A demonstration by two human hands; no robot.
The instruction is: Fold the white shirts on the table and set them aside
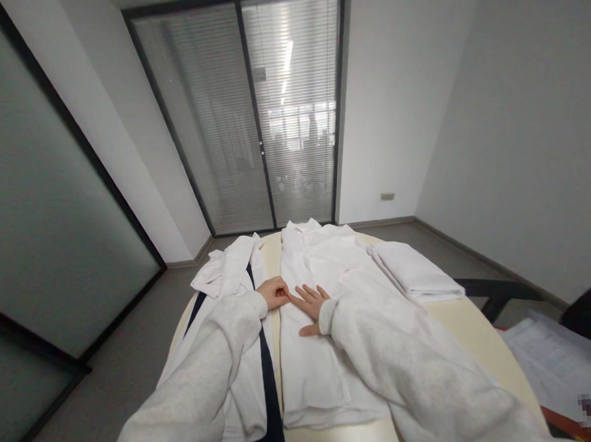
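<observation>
A white shirt (323,272) lies spread flat along the middle of a round pale table (475,323). My right hand (310,303) rests palm down on it with fingers stretched out flat. My left hand (274,292) is closed in a pinch at the shirt's left edge, gripping the white fabric there. Left of it lies a second white garment with dark navy trim (267,363). Both my arms wear light grey sleeves.
A folded white cloth (413,270) lies on the table's right side. A dark chair (500,292) stands by the right edge, with papers (559,358) beyond it. Glass doors with blinds (254,117) close the far wall; a glass partition (29,217) lines the left.
</observation>
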